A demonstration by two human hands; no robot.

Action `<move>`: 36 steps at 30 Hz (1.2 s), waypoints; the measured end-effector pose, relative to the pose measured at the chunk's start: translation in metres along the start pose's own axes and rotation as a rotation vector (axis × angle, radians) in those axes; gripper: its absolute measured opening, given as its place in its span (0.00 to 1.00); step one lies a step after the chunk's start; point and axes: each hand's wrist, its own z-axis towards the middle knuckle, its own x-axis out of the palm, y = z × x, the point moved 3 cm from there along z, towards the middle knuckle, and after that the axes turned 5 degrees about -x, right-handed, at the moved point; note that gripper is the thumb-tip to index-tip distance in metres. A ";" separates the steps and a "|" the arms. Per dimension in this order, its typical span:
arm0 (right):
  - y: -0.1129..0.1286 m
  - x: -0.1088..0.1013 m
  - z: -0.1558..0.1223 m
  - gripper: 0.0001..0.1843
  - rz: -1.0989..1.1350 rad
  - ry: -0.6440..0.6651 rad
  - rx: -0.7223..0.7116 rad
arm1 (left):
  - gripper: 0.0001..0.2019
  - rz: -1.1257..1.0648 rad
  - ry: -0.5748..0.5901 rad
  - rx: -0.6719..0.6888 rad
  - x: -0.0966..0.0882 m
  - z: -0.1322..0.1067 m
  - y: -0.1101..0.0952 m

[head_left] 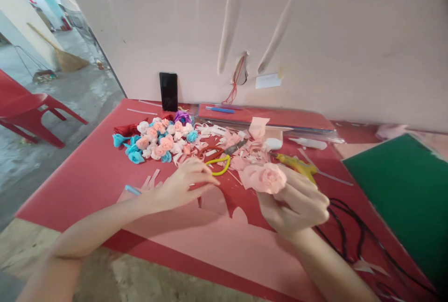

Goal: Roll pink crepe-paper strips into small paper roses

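Note:
My right hand (296,204) is closed around the base of a pink paper rose (268,178), holding it upright above the red table (84,176). My left hand (185,183) reaches forward with its fingers stretched out over the table, its fingertips close to the yellow-handled scissors (221,162). It holds nothing that I can see. A sheet of pink paper (217,232) with cut scallops lies under both wrists.
A pile of small pink, white, blue and purple paper roses (157,139) lies at the back left, with paper scraps (241,148) beside it. A yellow glue gun (297,164) and its black cable (345,227) lie right. A green sheet (402,190), a black phone (168,91) against the wall, a red chair (24,110).

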 end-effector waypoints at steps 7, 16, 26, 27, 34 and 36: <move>0.000 0.001 0.001 0.22 0.015 -0.005 0.032 | 0.12 0.283 0.284 -0.079 0.028 -0.051 0.045; 0.001 0.004 0.002 0.21 0.000 0.049 0.027 | 0.09 0.231 0.249 -0.092 0.028 -0.051 0.045; 0.001 0.003 0.001 0.19 -0.002 0.051 0.044 | 0.07 0.188 0.225 -0.162 0.026 -0.049 0.040; 0.002 0.003 0.002 0.19 0.000 0.053 0.039 | 0.06 0.191 0.227 -0.163 0.026 -0.049 0.041; 0.001 0.002 0.005 0.20 0.013 0.057 0.003 | 0.11 0.180 0.278 -0.045 0.028 -0.054 0.045; 0.001 0.003 0.005 0.21 0.013 0.060 0.005 | 0.10 0.174 0.295 -0.011 0.028 -0.056 0.043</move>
